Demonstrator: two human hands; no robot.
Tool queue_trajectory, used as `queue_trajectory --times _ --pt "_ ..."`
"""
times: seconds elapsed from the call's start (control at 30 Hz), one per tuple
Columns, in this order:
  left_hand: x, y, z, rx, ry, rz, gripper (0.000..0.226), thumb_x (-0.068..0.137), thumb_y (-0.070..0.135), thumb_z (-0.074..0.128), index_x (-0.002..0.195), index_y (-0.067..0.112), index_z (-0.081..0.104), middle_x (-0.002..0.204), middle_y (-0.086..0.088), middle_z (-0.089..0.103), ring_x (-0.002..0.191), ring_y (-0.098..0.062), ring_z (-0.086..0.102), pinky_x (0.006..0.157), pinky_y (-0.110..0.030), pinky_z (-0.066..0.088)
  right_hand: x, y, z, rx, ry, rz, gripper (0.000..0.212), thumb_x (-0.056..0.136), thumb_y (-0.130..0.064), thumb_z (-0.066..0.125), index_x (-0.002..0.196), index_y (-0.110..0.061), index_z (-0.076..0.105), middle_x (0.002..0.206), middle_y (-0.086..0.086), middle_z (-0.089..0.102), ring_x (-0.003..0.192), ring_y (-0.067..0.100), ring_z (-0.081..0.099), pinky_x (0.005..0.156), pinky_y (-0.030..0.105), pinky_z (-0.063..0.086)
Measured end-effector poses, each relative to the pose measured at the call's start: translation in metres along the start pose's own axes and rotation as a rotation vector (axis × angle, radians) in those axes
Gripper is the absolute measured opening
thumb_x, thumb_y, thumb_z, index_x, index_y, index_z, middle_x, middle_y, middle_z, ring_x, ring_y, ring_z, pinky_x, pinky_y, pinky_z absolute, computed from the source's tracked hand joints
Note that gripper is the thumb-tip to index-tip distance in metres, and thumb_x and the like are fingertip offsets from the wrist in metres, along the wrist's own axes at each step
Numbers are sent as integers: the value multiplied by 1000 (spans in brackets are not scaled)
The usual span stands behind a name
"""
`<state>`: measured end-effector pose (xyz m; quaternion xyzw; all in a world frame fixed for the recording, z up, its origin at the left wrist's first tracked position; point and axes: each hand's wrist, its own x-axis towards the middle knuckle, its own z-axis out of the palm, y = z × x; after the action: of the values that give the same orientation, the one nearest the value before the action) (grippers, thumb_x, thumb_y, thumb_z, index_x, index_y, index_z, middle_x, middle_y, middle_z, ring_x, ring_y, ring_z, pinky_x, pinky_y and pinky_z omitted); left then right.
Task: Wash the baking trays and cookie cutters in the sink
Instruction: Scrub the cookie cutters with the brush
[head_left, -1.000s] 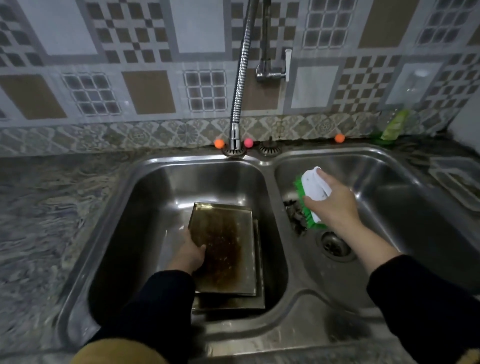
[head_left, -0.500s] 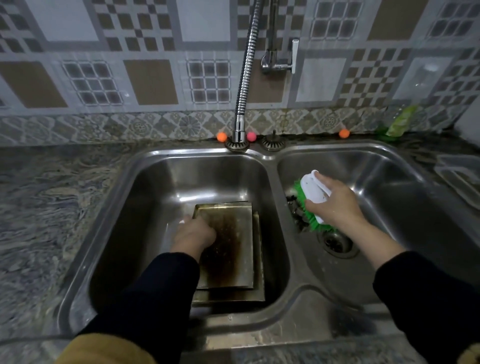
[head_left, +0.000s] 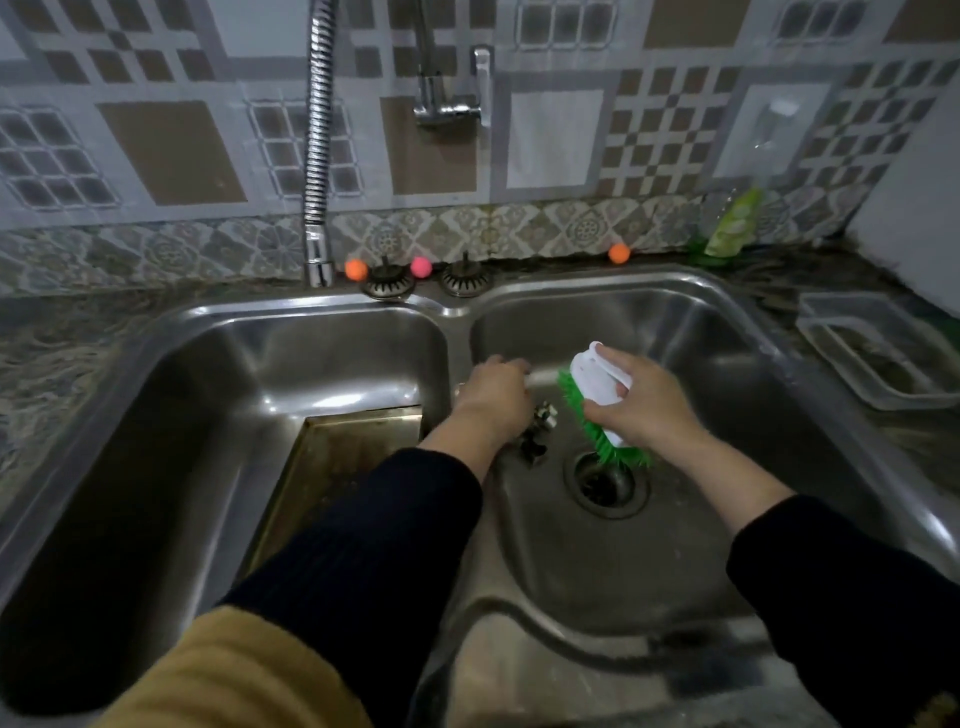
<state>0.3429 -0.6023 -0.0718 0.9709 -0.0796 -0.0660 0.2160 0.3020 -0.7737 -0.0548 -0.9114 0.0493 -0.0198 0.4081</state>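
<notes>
Head view shows my right hand (head_left: 644, 402) clenched round the white-backed scrubbing brush with green bristles (head_left: 597, 400), held tilted above the round drain (head_left: 607, 483) of the right basin. My left hand (head_left: 493, 397) has crossed the divider and hovers, fingers curled, over the small dark metal cookie cutters (head_left: 537, 434) lying on that basin's floor; whether it grips anything I cannot tell. The cutters sit just below and beside that hand, near the bristles. The risk I judge: a small cutter nudged by hand or brush could slide to the open drain and lodge there. The brown-stained rectangular metal baking trays (head_left: 358, 447) lie stacked in the left basin, well apart from both hands, partly hidden under my dark sleeve (head_left: 374, 535).
</notes>
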Motion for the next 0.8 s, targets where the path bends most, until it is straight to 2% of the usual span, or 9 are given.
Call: queue_trajectory --times 0.1,0.2,0.3,0.47,0.6,0.7,0.8 --pt "26 12 38 39 -97 -125 47 94 21 51 140 14 42 139 -15 40 127 -33 43 104 -42 40 16 22 -3 -17 -39 -24 74 74 -20 74 141 -32 44 138 0 48 116 19 52 84 24 40" --pt "52 13 69 15 -100 -261 54 94 26 52 143 13 35 144 -16 35 132 -34 38 105 -43 37 33 43 -5 -25 -95 -52 75 74 -24 72 142 -37 41 134 0 49 113 18 52 83 24 40" --pt "73 4 90 -12 -86 -383 50 96 26 50 142 11 37 143 -16 42 130 -32 43 104 -39 38 48 57 -8 -35 -122 -81 76 74 -25 73 141 -39 41 131 -1 51 111 16 52 80 23 39" --pt "86 6 111 -22 -1 -465 33 99 21 43 129 13 55 128 -14 59 119 -30 54 95 -35 43 66 70 -15 -2 -157 -117 75 73 -22 73 141 -36 43 128 -2 51 113 18 51 83 25 42" --pt "79 18 125 -121 33 -495 25 95 31 51 116 23 64 118 -12 64 109 -30 60 91 -34 50 68 76 -22 -9 -178 -124 75 73 -22 74 141 -35 43 121 -3 50 108 17 51 79 22 37" --pt "71 23 132 -188 37 -540 23 89 35 62 109 22 63 112 -9 66 103 -27 62 87 -34 52 69 81 -30 -22 -178 -133 76 73 -25 74 141 -36 42 115 -5 49 103 18 52 75 24 39" --pt "61 26 133 -175 97 -556 39 83 36 69 114 20 52 113 -5 66 105 -26 61 85 -35 52 66 86 -39 -11 -181 -136 76 73 -24 74 141 -34 42 119 -3 50 101 18 52 77 24 40"
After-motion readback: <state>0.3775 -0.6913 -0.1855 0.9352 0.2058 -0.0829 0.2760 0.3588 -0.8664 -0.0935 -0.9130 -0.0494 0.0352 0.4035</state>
